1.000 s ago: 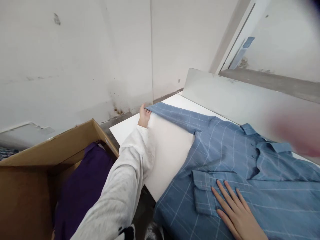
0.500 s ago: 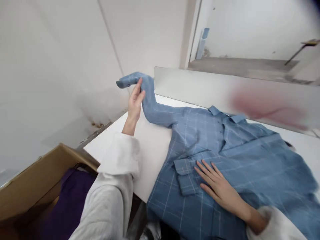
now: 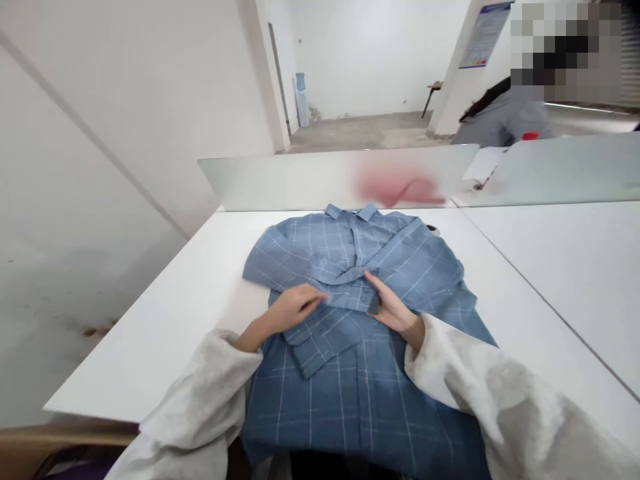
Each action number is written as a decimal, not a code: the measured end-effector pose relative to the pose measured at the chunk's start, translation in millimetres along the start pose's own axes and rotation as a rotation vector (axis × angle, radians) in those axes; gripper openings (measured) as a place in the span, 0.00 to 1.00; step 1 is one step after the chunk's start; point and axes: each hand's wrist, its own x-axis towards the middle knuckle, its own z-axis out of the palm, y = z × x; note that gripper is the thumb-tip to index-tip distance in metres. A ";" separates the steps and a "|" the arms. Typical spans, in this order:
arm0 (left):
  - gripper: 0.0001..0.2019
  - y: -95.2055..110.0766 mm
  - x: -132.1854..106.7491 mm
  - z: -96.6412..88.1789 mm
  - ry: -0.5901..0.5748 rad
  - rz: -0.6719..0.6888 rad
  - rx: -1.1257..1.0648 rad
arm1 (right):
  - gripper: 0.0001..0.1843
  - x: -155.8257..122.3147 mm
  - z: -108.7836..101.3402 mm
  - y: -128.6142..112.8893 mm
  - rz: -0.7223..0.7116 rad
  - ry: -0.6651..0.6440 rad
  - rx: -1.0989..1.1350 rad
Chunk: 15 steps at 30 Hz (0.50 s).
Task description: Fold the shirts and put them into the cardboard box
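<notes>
A: What is at nine o'clock on the shirt?
B: The left hand [image 3: 295, 308], open and flat on the folded sleeve [image 3: 320, 340] of the blue checked shirt [image 3: 350, 393] (to keep it smooth, I think).
A: And at three o'clock?
B: The right hand [image 3: 393, 308], open too, well apart from the left, with fingers on the cuff [image 3: 361, 299]. Neither hand clamps anything. The shirt lies in the middle of the white table [image 3: 150, 347].

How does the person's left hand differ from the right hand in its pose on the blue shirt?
The left hand lies nearly flat, palm down, while the right hand stands tilted on its edge. The left hand's fingers point toward the shirt's middle, the right hand's fingers up and left. Both hands rest on the folded front of the blue checked shirt.
</notes>
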 end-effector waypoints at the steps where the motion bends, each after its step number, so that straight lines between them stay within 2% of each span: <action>1: 0.17 6.5 1.5 10.3 -0.057 0.066 0.011 | 0.21 -0.9 2.2 -0.7 -0.021 -0.005 -0.014; 3: 0.18 22.0 6.0 26.4 -0.192 0.205 0.019 | 0.19 -1.6 5.6 -1.5 -0.058 -0.007 -0.031; 5: 0.18 35.7 13.4 35.9 -0.283 0.273 0.028 | 0.19 -1.5 7.8 -2.8 -0.076 0.004 -0.028; 7: 0.19 42.8 22.8 40.7 -0.337 0.280 0.044 | 0.19 -1.7 9.4 -5.1 -0.090 0.009 -0.022; 9: 0.19 41.5 31.1 43.4 -0.349 0.250 0.070 | 0.19 -3.1 10.5 -8.2 -0.102 0.009 -0.014; 12: 0.19 25.0 36.1 45.9 -0.255 0.137 0.137 | 0.19 -7.8 11.5 -13.2 -0.124 0.008 -0.005; 15: 0.19 -4.9 31.6 42.6 0.004 -0.066 0.167 | 0.20 -14.3 12.2 -18.2 -0.144 0.013 -0.007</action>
